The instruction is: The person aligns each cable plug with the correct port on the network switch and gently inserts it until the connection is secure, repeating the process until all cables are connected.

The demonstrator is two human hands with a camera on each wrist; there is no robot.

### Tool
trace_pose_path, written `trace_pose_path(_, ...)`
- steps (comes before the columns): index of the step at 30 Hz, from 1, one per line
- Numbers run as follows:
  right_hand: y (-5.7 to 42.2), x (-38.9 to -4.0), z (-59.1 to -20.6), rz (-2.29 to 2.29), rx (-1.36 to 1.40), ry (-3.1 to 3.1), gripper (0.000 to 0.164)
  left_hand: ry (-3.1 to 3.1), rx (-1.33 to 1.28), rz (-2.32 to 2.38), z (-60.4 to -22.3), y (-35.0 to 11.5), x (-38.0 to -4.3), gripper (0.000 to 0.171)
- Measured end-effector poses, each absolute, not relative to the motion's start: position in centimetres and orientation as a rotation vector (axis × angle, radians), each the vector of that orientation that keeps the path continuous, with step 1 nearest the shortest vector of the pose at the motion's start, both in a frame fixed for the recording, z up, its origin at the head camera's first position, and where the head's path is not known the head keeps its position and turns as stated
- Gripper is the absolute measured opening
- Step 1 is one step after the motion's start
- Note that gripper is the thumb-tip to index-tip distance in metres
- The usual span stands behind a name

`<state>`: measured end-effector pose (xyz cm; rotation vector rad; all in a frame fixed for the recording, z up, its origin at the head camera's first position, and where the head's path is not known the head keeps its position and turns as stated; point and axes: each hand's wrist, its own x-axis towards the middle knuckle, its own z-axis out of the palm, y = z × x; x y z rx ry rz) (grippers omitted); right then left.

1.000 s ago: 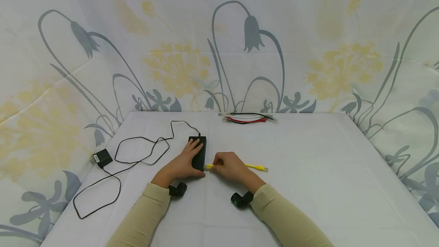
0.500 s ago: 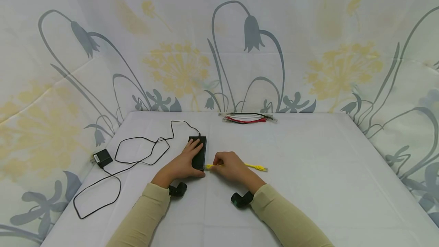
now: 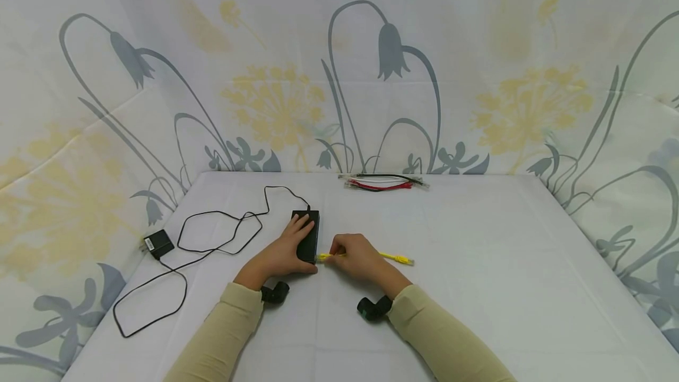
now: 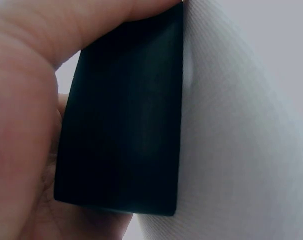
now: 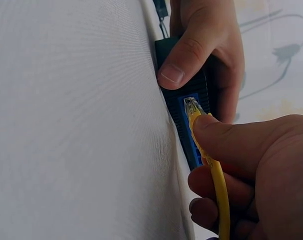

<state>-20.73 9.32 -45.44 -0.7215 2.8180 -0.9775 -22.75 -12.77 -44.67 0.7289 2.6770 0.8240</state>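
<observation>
A black network switch (image 3: 309,247) lies on the white table in the head view. My left hand (image 3: 278,255) grips it, fingers spread across its top and thumb at its near end. The left wrist view shows the dark short side of the switch (image 4: 121,120) within that hand. My right hand (image 3: 356,258) pinches a yellow network cable (image 3: 398,259) close to its clear plug (image 5: 191,106). In the right wrist view the plug meets the blue port row (image 5: 193,145) of the switch; how deep it sits I cannot tell. The cable's other end lies free on the right.
A black power cord (image 3: 208,213) runs in loops from the switch's far end to a power adapter (image 3: 159,244) at the left edge. Several black, white and red cables (image 3: 382,182) lie along the table's back edge. Patterned cloth (image 3: 451,63) hangs behind.
</observation>
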Motion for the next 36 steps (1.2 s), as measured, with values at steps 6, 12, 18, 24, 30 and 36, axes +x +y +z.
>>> trace_pose_path(6, 9.28, -20.70, -45.39, -0.990, -0.724, 2.807, 0.012, 2.678, 0.717, 0.808, -44.78, -12.83, -22.84, 0.107)
trace_pose_path(12, 9.03, -20.66, -45.55, -0.990, -0.711, 2.798, 0.012, 2.672, 0.719, 0.808, -44.84, -12.87, -22.90, 0.106)
trace_pose_path(18, 8.94, -20.54, -45.47, -0.988, -0.689, 2.786, 0.012, 2.664, 0.716, 0.819, -44.81, -12.85, -22.83, 0.107)
trace_pose_path(24, 9.12, -20.53, -45.27, -0.984, -0.712, 2.763, 0.010, 2.661, 0.706, 0.836, -44.71, -12.74, -22.73, 0.107)
trace_pose_path(30, 9.20, -20.57, -45.33, -0.977, -0.749, 2.752, 0.009, 2.668, 0.694, 0.827, -44.91, -12.69, -22.73, 0.108)
trace_pose_path(36, 9.12, -20.55, -45.40, -0.985, -0.758, 2.760, 0.008, 2.672, 0.686, 0.842, -45.02, -12.55, -22.79, 0.108)
